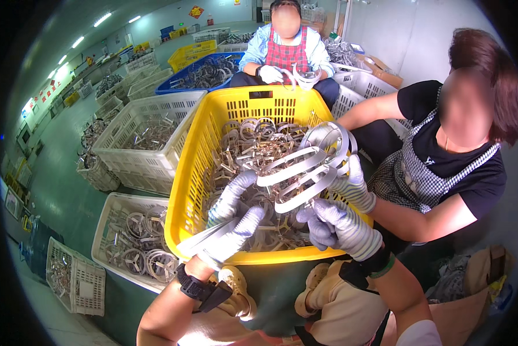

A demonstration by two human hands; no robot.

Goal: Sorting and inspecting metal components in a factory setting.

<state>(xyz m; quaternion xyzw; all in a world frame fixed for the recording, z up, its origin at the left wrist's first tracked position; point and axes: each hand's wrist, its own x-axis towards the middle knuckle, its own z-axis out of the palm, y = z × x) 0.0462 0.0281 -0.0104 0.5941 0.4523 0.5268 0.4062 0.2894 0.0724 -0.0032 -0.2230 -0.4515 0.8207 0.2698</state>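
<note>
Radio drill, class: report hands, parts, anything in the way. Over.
Left hand open, strips at palm. Right hand by rings, grip unclear. Co-worker's hand close by.

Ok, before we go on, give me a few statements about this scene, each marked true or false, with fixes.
1. The person's left hand and right hand both wear gloves. True.
2. The yellow crate holds folded cloth. False: it holds metal parts.
3. The co-worker on the right works bare-handed. False: that person wears gloves too.
4. The co-worker across the crate wears a red checked apron. True.
5. The blue crate stands nearer the wearer than the yellow one. False: it stands farther off, beyond it to the left.
</note>
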